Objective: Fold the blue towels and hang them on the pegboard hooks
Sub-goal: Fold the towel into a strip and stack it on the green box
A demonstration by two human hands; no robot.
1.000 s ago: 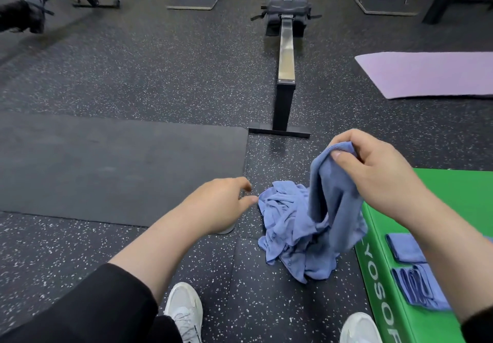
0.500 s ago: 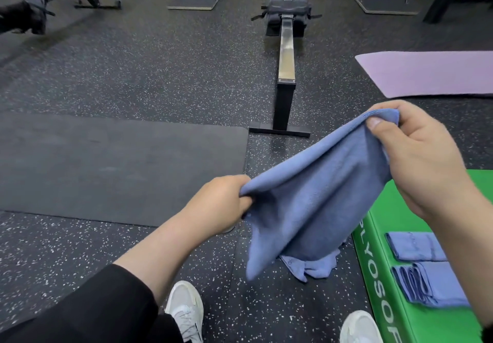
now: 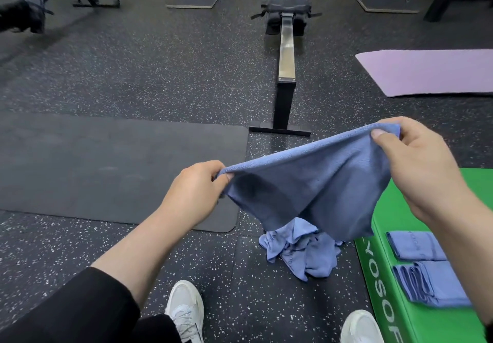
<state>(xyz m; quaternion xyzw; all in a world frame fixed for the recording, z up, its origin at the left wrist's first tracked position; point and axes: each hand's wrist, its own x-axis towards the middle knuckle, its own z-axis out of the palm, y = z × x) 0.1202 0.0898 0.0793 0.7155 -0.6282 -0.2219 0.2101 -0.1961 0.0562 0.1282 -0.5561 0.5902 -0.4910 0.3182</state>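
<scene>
Your left hand pinches one corner of a blue towel at the centre of the frame, and your right hand pinches the opposite corner, higher and to the right. The towel hangs spread between them above a crumpled pile of towels on the floor. Two folded towels lie on the green box at lower right.

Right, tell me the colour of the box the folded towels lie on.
Bright green box, with white lettering on its side; head view.

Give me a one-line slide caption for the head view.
Both hands stretch a blue towel above the crumpled pile.
</scene>
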